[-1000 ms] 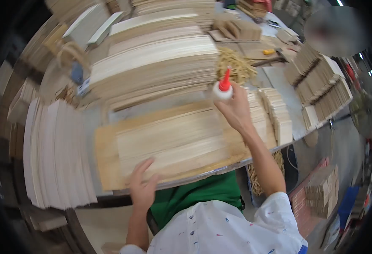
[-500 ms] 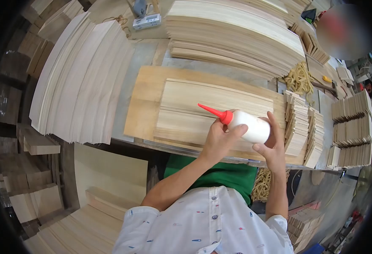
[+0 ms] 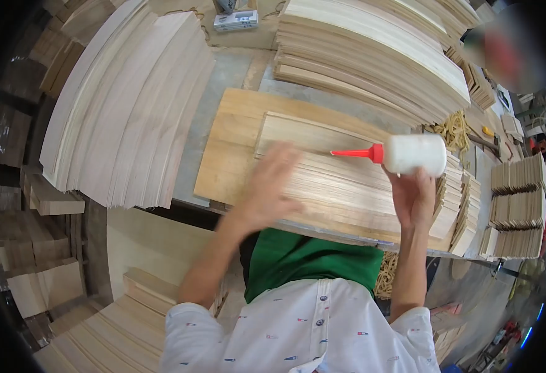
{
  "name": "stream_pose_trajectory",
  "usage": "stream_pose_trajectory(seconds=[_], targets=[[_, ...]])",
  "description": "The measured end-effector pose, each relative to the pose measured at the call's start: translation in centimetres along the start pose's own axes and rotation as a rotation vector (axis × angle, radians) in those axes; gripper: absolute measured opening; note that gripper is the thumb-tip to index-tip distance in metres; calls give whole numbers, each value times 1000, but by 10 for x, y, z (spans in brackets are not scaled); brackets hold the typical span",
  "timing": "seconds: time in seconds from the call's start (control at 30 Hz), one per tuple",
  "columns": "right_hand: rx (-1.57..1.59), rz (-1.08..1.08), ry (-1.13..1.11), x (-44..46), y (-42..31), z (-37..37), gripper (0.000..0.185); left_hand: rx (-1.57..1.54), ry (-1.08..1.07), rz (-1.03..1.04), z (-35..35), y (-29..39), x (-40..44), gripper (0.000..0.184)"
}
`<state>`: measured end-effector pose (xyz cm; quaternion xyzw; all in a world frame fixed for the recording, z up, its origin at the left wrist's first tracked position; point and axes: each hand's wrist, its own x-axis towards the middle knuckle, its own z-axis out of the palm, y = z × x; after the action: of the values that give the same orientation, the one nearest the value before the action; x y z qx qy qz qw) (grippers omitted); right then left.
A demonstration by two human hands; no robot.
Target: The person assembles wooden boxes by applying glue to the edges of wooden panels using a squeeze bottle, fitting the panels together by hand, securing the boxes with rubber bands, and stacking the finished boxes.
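Observation:
My right hand (image 3: 416, 196) grips a white squeeze glue bottle (image 3: 416, 155) from below. The bottle lies sideways in the air, its red pointed nozzle (image 3: 355, 153) aimed left. Blurred by motion, my left hand (image 3: 268, 189) hangs over the left part of the thin wooden slats (image 3: 341, 186), thumb and fingers apart and nothing in it. Whether it touches the slats I cannot tell. Those slats lie side by side on a larger plywood board (image 3: 223, 143) on the bench.
Long thin boards (image 3: 117, 112) stand stacked at the left, and another long stack (image 3: 372, 56) lies at the back. Short wooden pieces (image 3: 515, 205) are bundled at the right, near yellowish bands (image 3: 453, 130). A small white box (image 3: 235, 20) sits at the back left.
My left hand has let go of the bottle and moved left. My right hand has carried the bottle up and right, turning it nearly level.

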<state>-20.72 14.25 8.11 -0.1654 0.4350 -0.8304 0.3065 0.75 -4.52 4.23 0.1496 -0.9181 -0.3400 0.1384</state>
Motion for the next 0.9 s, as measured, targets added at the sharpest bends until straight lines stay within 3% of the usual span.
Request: stream_pose_trajectory(seconds=[0.23,0.53,0.9], targets=[[-109,45,-97,65,40,46,58,133,-213,-121,-36,-64,-4,111],[-170,65,-104,104,101,75,59,105,-209,-161,-38,-62,-3,114],[-263,0,-172,99,103,81,61,77,-205,-159,-39,-58,-1,111]])
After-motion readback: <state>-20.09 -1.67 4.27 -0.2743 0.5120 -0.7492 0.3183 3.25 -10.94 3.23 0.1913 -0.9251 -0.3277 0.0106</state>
